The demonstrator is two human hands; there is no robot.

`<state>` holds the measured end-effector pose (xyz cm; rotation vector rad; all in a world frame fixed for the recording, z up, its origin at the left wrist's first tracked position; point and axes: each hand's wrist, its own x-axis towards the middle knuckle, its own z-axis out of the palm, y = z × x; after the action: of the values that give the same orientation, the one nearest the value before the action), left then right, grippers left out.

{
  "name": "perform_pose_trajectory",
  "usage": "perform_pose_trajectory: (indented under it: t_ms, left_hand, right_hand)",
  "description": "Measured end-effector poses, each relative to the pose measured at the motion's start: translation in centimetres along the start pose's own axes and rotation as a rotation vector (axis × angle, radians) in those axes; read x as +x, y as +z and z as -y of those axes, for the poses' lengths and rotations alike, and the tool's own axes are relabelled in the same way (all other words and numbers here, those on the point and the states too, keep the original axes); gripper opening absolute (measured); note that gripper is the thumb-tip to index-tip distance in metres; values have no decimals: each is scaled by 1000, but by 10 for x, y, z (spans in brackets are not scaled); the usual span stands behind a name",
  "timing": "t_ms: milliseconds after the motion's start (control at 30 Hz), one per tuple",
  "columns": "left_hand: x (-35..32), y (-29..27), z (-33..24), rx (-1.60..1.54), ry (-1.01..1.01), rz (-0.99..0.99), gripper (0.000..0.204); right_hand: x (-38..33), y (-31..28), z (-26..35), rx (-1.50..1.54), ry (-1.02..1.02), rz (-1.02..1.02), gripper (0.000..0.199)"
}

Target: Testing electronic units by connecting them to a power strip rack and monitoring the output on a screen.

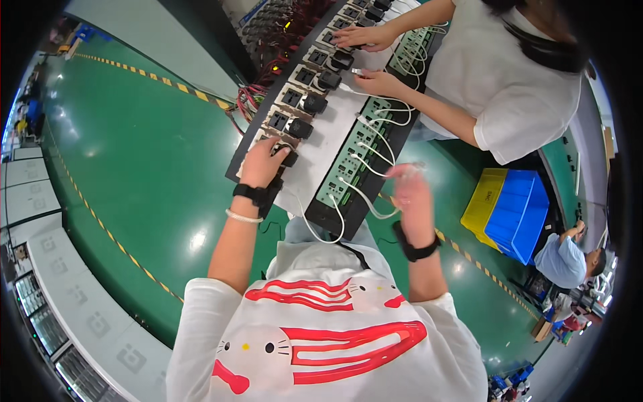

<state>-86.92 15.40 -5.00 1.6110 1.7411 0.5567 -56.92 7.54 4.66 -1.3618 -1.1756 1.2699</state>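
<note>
My left hand (261,163) reaches to the near end of the bench, its fingers gripping a black power adapter (289,157) at the row of sockets. Further up the row, more black adapters (300,128) sit beside the socket blocks (278,120). My right hand (411,191) is raised to the right of the green port board (353,155), smeared by motion, so its fingers cannot be read. White cables (365,195) loop out of the board, and one passes close to that hand. Whether it holds a cable is unclear.
Across the bench's right side, a co-worker in a white shirt (509,87) has one hand (367,37) at the sockets and another (380,83) holding a white cable plug. Blue and yellow bins (514,213) stand at right. Red wires (251,100) hang off the bench's left edge.
</note>
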Motion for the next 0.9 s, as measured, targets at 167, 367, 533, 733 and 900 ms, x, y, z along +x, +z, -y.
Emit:
perform_pose_trajectory:
  t_ms: [167, 367, 533, 733, 900]
  left_hand:
    - [4, 3, -2, 46, -22, 31, 31]
    - [4, 4, -5, 36, -69, -2, 30]
    - [4, 9, -3, 65, -69, -18, 29]
    - [5, 10, 0, 50, -73, -30, 27]
    - [4, 10, -3, 29, -89, -28, 26]
  right_hand:
    - [36, 91, -73, -138, 287, 349, 36]
    - [52, 142, -132, -194, 222, 104, 31]
    - [45, 157, -133, -270, 182, -82, 30]
    - [37, 165, -127, -290, 178, -159, 31]
    - [38, 166, -126, -280, 177, -187, 31]
